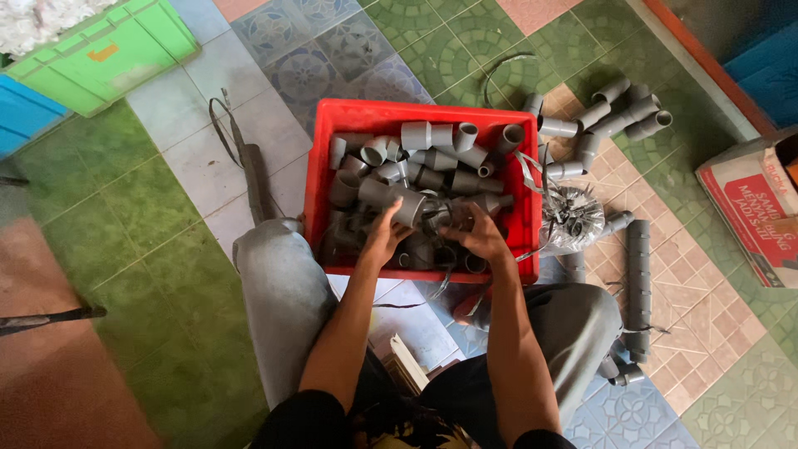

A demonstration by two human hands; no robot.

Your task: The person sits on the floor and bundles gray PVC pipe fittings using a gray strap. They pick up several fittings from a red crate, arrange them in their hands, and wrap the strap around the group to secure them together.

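Patterned floor tiles (pixel 150 208) in green, grey and pink fill the frame, and a green crate (pixel 108 54) is seen at the upper left. At the centre a red crate (pixel 320 166) is set on the floor, filled with grey pipe fittings (pixel 440 162). More fittings (pixel 611 116) are scattered at the upper right, and a cardboard box (pixel 752 208) is cut off by the right edge. A row of joined fittings (pixel 638 287) lies right of centre. Inside the crate, the left hand (pixel 384 237) is closed around a grey fitting (pixel 407 208). The right hand (pixel 480 239) is curled among the fittings beside it; whether anything is gripped cannot be told.
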